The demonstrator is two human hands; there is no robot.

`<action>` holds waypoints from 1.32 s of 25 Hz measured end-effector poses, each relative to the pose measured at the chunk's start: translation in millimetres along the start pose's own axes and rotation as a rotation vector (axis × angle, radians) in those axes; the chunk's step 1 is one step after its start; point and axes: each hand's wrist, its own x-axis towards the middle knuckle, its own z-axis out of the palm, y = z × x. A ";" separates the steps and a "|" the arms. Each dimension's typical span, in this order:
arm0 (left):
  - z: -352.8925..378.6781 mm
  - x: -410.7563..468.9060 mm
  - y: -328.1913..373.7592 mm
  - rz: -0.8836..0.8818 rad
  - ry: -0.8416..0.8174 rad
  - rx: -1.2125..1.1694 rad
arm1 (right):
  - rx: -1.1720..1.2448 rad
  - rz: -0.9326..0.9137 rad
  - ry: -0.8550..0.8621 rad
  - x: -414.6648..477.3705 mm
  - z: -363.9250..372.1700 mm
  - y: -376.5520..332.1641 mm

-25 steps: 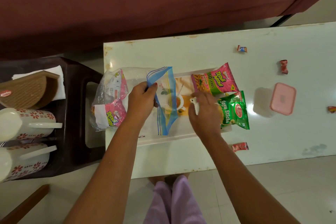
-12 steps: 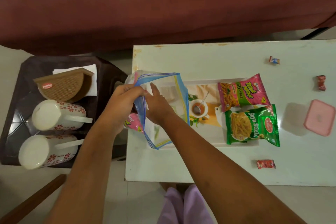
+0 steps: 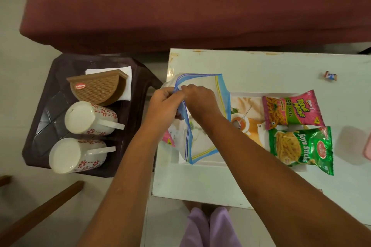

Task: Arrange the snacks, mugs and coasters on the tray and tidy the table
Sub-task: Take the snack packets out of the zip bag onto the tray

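My left hand (image 3: 163, 104) and my right hand (image 3: 200, 99) both pinch the blue-edged rim of a clear zip bag (image 3: 202, 118) held over the left end of the white tray (image 3: 202, 163). A pink snack packet (image 3: 168, 138) peeks out below the bag. On the tray's right part lie a pink Tedhe Medhe packet (image 3: 291, 109) and a green Soya Sticks packet (image 3: 301, 147). Two white mugs with red flowers (image 3: 90, 118) (image 3: 76, 155) lie on their sides on the dark stool (image 3: 50, 110) at left, beside a brown coaster holder (image 3: 98, 88).
The tray sits on a white table (image 3: 261, 66). A small wrapped candy (image 3: 330, 76) lies at the table's back right, and a pink lid (image 3: 367, 146) shows at the right edge. A maroon sofa (image 3: 180, 2) runs behind. White napkins (image 3: 126, 72) lie under the coaster holder.
My right hand left the tray's middle and joined my left hand at the bag's rim. The bag's mouth has been pulled wider. The view swung left, showing more of the stool.
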 end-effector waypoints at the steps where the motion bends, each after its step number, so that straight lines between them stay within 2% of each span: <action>1: 1.1 1.6 -0.6 0.022 0.009 0.000 | 0.005 0.002 0.034 -7.4 -4.7 1.6; 3: 2.9 3.9 -1.3 0.082 0.021 0.040 | 0.038 0.032 0.104 -26.6 -17.8 4.0; 5: 5.3 4.2 1.3 0.156 0.049 0.122 | 0.072 0.102 0.251 -51.0 -31.2 9.4; 7: 7.1 4.5 4.8 0.253 0.101 0.249 | 0.112 0.227 0.459 -77.7 -44.8 23.9; 9: 12.0 6.1 7.5 0.349 0.140 0.367 | 0.278 0.383 0.593 -104.9 -52.0 48.5; 11: 19.8 6.8 8.2 0.409 0.142 0.444 | 0.718 0.597 0.682 -125.0 -49.0 75.0; 13: 32.1 7.0 7.7 0.429 0.132 0.485 | 1.349 0.834 0.730 -136.3 -34.9 99.4; 14: 38.7 7.3 7.0 0.432 0.132 0.490 | 1.585 0.929 0.714 -140.1 -23.1 107.8; 16: 51.7 9.2 4.4 0.419 0.145 0.486 | 1.882 1.059 0.696 -143.5 5.4 119.1; 18: 62.9 12.2 0.4 0.403 0.164 0.480 | 2.026 1.133 0.737 -144.3 26.6 122.3; 21: 72.6 16.2 -5.2 0.394 0.168 0.467 | 2.064 1.194 0.830 -150.0 35.1 133.1; 24: 68.5 21.6 -3.7 0.371 0.245 0.471 | 1.905 1.243 0.830 -161.5 22.3 161.6; 27: 68.9 24.4 2.3 0.313 0.258 0.445 | 1.603 1.216 0.649 -162.5 8.2 186.8; 30: 78.2 20.4 4.1 0.349 0.225 0.392 | 1.387 1.117 0.437 -144.9 3.7 199.8; 33: 84.7 15.6 -1.7 0.328 0.184 0.387 | 1.143 1.110 0.289 -129.2 9.8 210.2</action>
